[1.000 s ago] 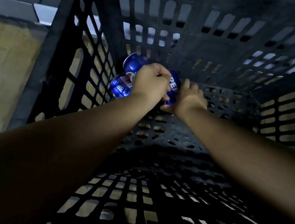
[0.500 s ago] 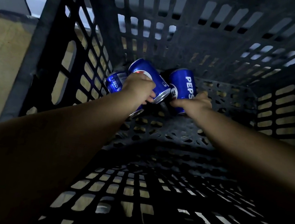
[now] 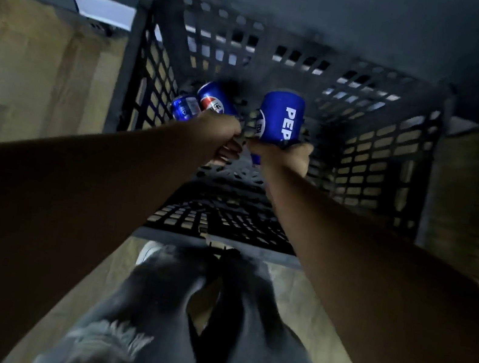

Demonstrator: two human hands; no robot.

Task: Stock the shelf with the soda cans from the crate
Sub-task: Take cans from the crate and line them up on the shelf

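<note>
The lettered can, blue with white letters running along its length, stands with its long axis nearly straight up the frame, its far end pointing at the back wall of the crate; its near end sits in the right hand, whose fingers are curled round the base; a darker strip with a logo shows at its left edge, and whether that is a second can cannot be told. Just beside it, to the left, the logo can leans up and to the left, its far end aimed at the crate's back left corner; the left hand is closed in a fist round its near end. A third can touches the logo can's left side on the same slant; its near end goes behind that hand. All three show against the black lattice walls; the two hands are almost touching. Tan floor lies on both sides of the crate; below, grey jeans and a pale shoe.
</note>
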